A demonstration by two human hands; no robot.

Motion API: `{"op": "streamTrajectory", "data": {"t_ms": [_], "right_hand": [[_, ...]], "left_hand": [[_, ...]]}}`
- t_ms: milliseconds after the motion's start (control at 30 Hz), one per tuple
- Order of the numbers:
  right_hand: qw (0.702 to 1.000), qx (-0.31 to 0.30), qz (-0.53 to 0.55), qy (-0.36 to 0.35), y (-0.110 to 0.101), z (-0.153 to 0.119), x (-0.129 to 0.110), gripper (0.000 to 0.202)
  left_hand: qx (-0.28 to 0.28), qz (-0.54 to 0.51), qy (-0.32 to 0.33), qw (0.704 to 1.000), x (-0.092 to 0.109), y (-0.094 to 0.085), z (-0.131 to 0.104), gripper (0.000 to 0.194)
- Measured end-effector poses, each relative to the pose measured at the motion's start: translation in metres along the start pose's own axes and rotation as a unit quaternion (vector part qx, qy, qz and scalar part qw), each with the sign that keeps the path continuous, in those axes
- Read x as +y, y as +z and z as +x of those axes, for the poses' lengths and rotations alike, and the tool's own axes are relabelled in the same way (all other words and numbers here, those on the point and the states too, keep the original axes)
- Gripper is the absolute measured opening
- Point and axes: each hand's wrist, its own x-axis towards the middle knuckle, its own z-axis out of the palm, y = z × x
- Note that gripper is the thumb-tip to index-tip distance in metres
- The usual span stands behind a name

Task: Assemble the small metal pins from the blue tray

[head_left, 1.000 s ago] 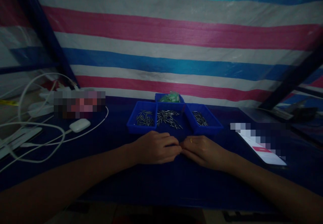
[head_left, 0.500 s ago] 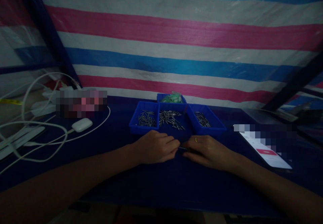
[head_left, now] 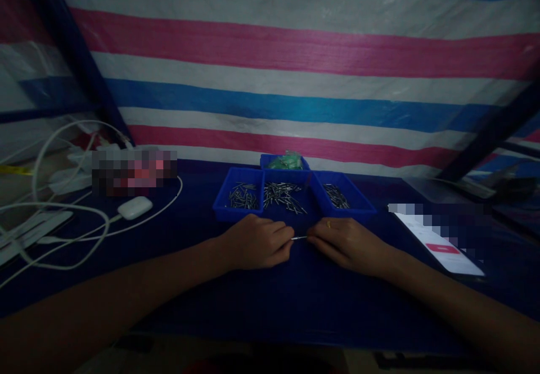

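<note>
A thin, shiny metal pin (head_left: pixel 299 238) spans the small gap between my hands, low over the blue table (head_left: pixel 295 301). My left hand (head_left: pixel 259 242) is closed in a pinch on one end. Thumb and fingers of my right hand (head_left: pixel 348 242), which wears a ring, pinch the other end. Both ends of the pin are hidden by the fingers. Just beyond, a pile of similar metal pins (head_left: pixel 283 194) lies between a left blue tray (head_left: pixel 217 208) and a right blue tray (head_left: pixel 365 206), each holding more of them.
Behind the pile, another blue tray (head_left: pixel 264 162) holds a green plastic bag (head_left: pixel 287 162). White cables (head_left: pixel 105 233) and a white earbud case (head_left: pixel 135 208) lie at left. To the right is a lit phone (head_left: pixel 442 247). Striped sheeting (head_left: pixel 295 87) hangs behind the table.
My hands have drawn slightly apart, so more of the metal pin shows between them. Both still grip it. The view has shifted a little.
</note>
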Motion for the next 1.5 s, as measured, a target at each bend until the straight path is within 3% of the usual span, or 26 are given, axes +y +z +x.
{"op": "streamTrajectory", "data": {"t_ms": [533,833,1100,1500], "right_hand": [[1.0,-0.016,0.005,-0.008,0.0014,-0.0012,0.0027,0.023],[0.999,-0.026,-0.004,-0.019,0.0033,0.0006,0.0027,0.022],[1.0,0.017,-0.011,0.005,0.0013,-0.0005,0.0039,0.023],[1.0,0.007,-0.009,0.013,0.0003,-0.0003,0.0037,0.025]], "left_hand": [[0.026,0.028,0.025,0.999,-0.0031,0.002,-0.0021,0.013],[0.061,0.029,0.053,0.996,0.0,-0.0019,-0.0009,0.02],[0.044,0.04,0.014,0.998,-0.0022,-0.0002,0.0001,0.027],[0.011,0.043,-0.003,0.999,-0.0028,0.0037,-0.001,0.021]]}}
